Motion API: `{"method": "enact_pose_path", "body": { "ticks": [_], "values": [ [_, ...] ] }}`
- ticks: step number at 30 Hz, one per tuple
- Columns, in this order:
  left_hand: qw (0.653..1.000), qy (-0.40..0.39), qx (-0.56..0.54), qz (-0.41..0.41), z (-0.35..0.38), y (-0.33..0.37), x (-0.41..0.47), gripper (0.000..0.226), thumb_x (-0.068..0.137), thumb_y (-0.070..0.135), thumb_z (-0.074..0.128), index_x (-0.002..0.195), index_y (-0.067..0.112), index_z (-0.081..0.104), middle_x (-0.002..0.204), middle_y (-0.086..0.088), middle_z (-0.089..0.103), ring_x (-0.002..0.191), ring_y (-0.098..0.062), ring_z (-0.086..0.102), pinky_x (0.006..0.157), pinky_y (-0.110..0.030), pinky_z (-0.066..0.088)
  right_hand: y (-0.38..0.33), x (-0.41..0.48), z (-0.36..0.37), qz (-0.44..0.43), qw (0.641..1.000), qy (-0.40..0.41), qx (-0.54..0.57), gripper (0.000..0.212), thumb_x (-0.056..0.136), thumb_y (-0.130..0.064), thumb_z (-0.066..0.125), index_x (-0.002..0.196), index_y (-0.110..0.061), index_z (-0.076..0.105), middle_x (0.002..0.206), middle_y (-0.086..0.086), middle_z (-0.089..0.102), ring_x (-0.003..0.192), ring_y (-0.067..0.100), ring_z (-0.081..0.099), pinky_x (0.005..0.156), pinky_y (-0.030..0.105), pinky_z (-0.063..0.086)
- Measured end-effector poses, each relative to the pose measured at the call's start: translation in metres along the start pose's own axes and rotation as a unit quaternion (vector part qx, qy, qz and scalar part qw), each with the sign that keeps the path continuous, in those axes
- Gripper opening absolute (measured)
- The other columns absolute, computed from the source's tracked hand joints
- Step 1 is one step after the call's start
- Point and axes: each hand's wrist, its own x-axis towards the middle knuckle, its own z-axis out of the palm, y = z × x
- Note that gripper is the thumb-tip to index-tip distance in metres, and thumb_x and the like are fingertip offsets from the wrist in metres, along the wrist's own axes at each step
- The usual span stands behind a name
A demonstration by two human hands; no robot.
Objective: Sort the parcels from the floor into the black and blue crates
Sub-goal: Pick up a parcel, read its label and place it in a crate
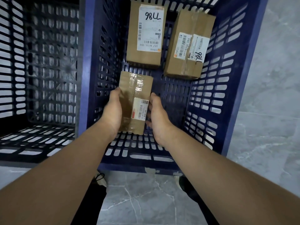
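A small taped cardboard parcel is inside the blue crate, near its front. My left hand grips the parcel's left side and my right hand presses against its right side. Two larger cardboard parcels lie on the crate floor farther back: one with a white label marked in black pen, and another to its right, slightly turned. The black crate stands to the left of the blue one and no parcel shows in it.
Grey marbled floor tiles run along the right of the blue crate and in front of both crates. My shoes stand just before the blue crate's front rim.
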Motion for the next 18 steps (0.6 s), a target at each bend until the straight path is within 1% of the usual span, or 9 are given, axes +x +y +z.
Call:
{"method": "enact_pose_path", "body": {
  "ticks": [3,5,7,9,11,13,15,17,18],
  "values": [
    [1.000,-0.022,0.001,-0.009,-0.001,0.002,-0.003,0.042,0.105,0.063,0.026,0.094,0.043,0.061,0.101,0.008,0.066,0.095,-0.015,0.061,0.083,-0.036,0.047,-0.003,-0.003,0.001,0.005,1.000,0.006,0.009,0.053,0.113,-0.062,0.032,0.104,-0.029,0.072,0.109,0.004,0.079,0.098,0.018,0.070,0.087,0.035,0.051],
    [1.000,-0.027,-0.007,-0.005,-0.001,0.006,-0.005,0.043,0.105,0.062,0.025,0.099,0.041,0.062,0.098,0.010,0.063,0.090,-0.011,0.058,0.080,-0.034,0.045,-0.005,-0.005,0.002,-0.001,1.000,0.013,0.012,0.054,0.113,-0.063,0.032,0.103,-0.029,0.073,0.111,0.005,0.079,0.100,0.019,0.070,0.097,0.038,0.052],
    [1.000,-0.015,-0.027,-0.001,-0.003,0.011,-0.010,0.041,0.107,0.060,0.026,0.111,0.038,0.060,0.100,0.014,0.054,0.082,-0.005,0.050,0.082,-0.030,0.039,-0.006,-0.008,-0.001,-0.004,1.000,0.023,0.004,0.050,0.114,-0.061,0.032,0.099,-0.032,0.070,0.102,0.000,0.077,0.096,0.016,0.068,0.102,0.039,0.050],
    [1.000,-0.014,-0.023,0.010,-0.007,0.017,-0.020,0.040,0.108,0.059,0.026,0.126,0.042,0.058,0.107,0.011,0.048,0.077,-0.004,0.044,0.084,-0.029,0.037,-0.009,-0.017,-0.005,-0.007,0.999,0.041,-0.008,0.045,0.116,-0.055,0.032,0.091,-0.036,0.063,0.087,-0.008,0.069,0.082,0.008,0.063,0.087,0.032,0.050],
    [0.999,-0.019,-0.012,0.027,-0.012,0.024,-0.035,0.046,0.109,0.057,0.025,0.139,0.042,0.055,0.111,0.014,0.054,0.079,-0.002,0.048,0.076,-0.027,0.039,-0.014,-0.038,-0.005,-0.016,0.999,0.051,0.001,0.040,0.117,-0.049,0.035,0.087,-0.038,0.059,0.079,-0.015,0.062,0.073,0.002,0.059,0.069,0.023,0.048],
    [0.998,-0.038,-0.020,0.039,-0.016,0.033,-0.054,0.050,0.109,0.057,0.025,0.147,0.038,0.051,0.136,0.014,0.058,0.100,-0.004,0.055,0.091,-0.030,0.038,-0.021,-0.059,-0.002,-0.027,0.998,0.045,0.027,0.038,0.116,-0.047,0.038,0.089,-0.037,0.062,0.082,-0.015,0.068,0.076,0.003,0.061,0.067,0.022,0.050],
    [0.997,-0.056,-0.028,0.048,-0.020,0.044,-0.076,0.053,0.109,0.056,0.024,0.153,0.036,0.046,0.153,0.012,0.048,0.121,-0.007,0.049,0.100,-0.034,0.032,-0.028,-0.082,0.004,-0.047,0.997,0.040,0.050,0.038,0.115,-0.048,0.040,0.097,-0.033,0.070,0.094,-0.011,0.075,0.087,0.009,0.064,0.088,0.030,0.056],
    [0.996,-0.061,-0.021,0.063,-0.024,0.054,-0.098,0.052,0.108,0.057,0.025,0.151,0.038,0.047,0.150,0.013,0.049,0.125,-0.009,0.044,0.102,-0.036,0.030,-0.037,-0.104,0.010,-0.068,0.994,0.041,0.069,0.038,0.114,-0.051,0.041,0.121,-0.029,0.071,0.105,-0.009,0.069,0.104,0.013,0.063,0.111,0.041,0.050],
    [0.995,-0.062,-0.018,0.072,-0.025,0.059,-0.109,0.050,0.108,0.057,0.025,0.148,0.040,0.048,0.142,0.017,0.052,0.124,-0.008,0.043,0.103,-0.036,0.030,-0.042,-0.115,0.013,-0.080,0.994,0.041,0.069,0.036,0.114,-0.050,0.041,0.122,-0.030,0.070,0.107,-0.010,0.066,0.107,0.012,0.063,0.110,0.040,0.050]
  ]
}}
